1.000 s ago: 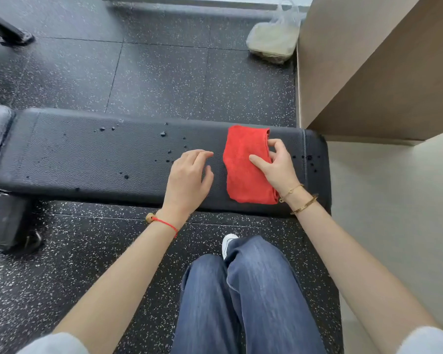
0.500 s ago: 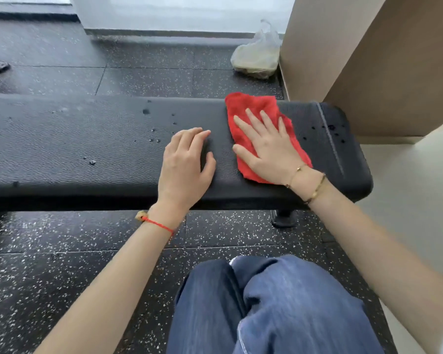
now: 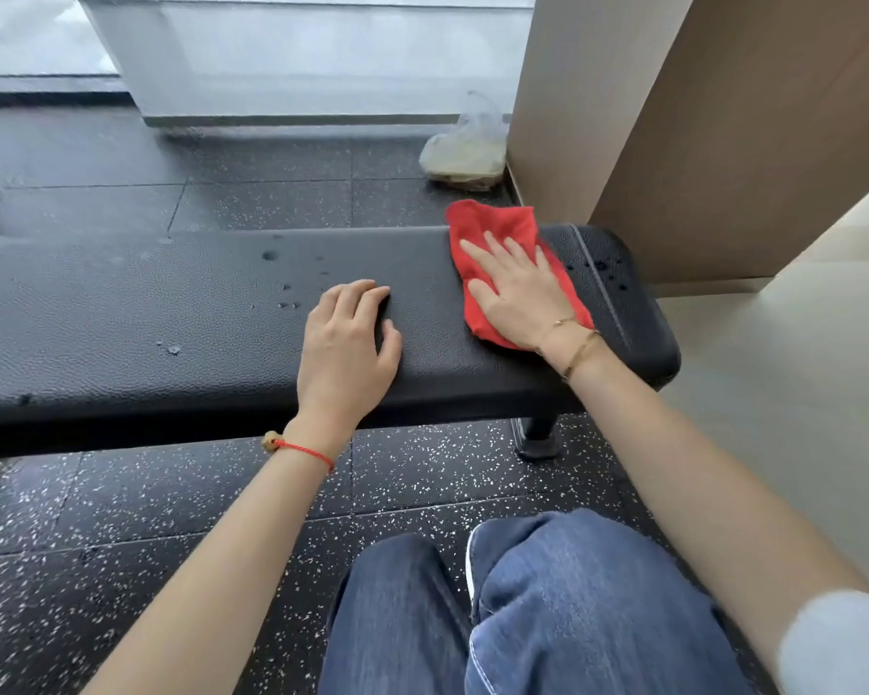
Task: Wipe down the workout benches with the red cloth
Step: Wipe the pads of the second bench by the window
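Note:
A black padded workout bench (image 3: 171, 313) runs across the view, with water drops (image 3: 287, 298) on its middle and near its right end. The red cloth (image 3: 492, 228) lies flat on the right part of the pad. My right hand (image 3: 518, 293) presses flat on the cloth, fingers spread and pointing away from me. My left hand (image 3: 347, 343) rests palm down on the bare pad to the left of the cloth, fingers slightly curled, holding nothing.
A plastic bag (image 3: 465, 153) sits on the speckled black floor behind the bench's right end. A beige wall or cabinet (image 3: 698, 143) stands close to the right end. A bench leg (image 3: 538, 436) is below. My knees in jeans (image 3: 523, 609) are in front.
My right hand went from gripping the cloth's edge to lying flat on top of it. The view has moved closer and lower to the bench; the left hand has stayed on the pad.

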`<state>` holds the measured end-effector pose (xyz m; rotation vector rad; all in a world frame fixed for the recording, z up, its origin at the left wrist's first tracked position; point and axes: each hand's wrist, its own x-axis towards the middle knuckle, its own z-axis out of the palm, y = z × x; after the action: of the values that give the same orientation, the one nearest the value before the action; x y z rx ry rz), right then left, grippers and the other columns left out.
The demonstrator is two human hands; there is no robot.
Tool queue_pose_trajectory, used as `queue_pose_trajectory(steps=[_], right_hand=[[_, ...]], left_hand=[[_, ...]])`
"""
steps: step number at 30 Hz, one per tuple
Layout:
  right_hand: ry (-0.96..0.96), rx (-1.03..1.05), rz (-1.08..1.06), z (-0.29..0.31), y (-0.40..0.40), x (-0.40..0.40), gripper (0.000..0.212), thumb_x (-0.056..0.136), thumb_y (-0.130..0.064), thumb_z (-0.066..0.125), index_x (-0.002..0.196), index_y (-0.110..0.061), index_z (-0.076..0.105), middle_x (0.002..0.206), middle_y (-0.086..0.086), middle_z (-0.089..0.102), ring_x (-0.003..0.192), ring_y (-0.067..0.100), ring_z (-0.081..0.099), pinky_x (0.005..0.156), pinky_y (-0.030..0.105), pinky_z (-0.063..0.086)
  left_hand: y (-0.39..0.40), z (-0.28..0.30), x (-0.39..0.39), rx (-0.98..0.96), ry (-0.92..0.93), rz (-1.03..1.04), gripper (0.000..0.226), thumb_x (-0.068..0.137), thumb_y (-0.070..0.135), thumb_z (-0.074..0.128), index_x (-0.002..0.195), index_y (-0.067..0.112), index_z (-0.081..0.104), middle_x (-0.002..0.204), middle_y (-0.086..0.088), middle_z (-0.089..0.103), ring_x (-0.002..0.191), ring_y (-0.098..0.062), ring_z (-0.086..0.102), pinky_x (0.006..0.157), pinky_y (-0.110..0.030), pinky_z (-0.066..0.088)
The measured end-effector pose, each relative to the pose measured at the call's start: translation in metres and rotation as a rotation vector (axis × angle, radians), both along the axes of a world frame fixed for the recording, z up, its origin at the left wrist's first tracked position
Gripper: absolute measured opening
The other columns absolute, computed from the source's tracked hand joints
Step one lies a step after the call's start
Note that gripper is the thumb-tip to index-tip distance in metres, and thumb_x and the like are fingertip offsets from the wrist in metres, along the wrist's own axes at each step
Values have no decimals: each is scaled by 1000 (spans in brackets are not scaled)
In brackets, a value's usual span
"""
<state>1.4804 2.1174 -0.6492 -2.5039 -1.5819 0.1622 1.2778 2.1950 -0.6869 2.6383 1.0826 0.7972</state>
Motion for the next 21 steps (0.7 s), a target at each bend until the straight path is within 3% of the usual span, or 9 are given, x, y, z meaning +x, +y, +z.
queue_pose_trajectory(steps=[7, 11, 15, 21], right_hand=[[-37, 73, 210, -11, -32, -36, 54, 98, -36, 39, 150, -37, 25, 160, -5, 20, 148, 18, 15, 121, 42, 4], [-51, 64, 60, -14, -47, -2, 54, 98, -36, 39, 150, -37, 25, 160, -5, 21, 148, 18, 16, 122, 42, 4], [-15, -16, -115, -3, -4, 23, 55, 99, -38, 33, 151, -35, 20, 162, -2, 13, 149, 21, 10, 121, 45, -1], [-81, 56, 136, -12, -16, -29, 56, 96, -41, 38, 150, -36, 23, 160, -3, 20, 149, 20, 15, 121, 45, 2]], left_hand=[[0, -1, 0, 7, 17, -3, 40, 92, 25, 49, 128, 10, 59, 131, -6, 59, 125, -27, 49, 108, -39, 38], [0, -2, -1, 11, 25, 6, 40, 93, 25, 50, 129, 10, 58, 132, -6, 58, 126, -27, 49, 108, -39, 38], [-2, -2, 0, 12, 28, 9, 40, 93, 25, 49, 129, 10, 58, 132, -6, 58, 126, -26, 48, 108, -39, 38], [0, -2, -1, -1, 9, -1, 41, 92, 25, 49, 130, 10, 58, 132, -5, 58, 127, -26, 48, 110, -38, 37]])
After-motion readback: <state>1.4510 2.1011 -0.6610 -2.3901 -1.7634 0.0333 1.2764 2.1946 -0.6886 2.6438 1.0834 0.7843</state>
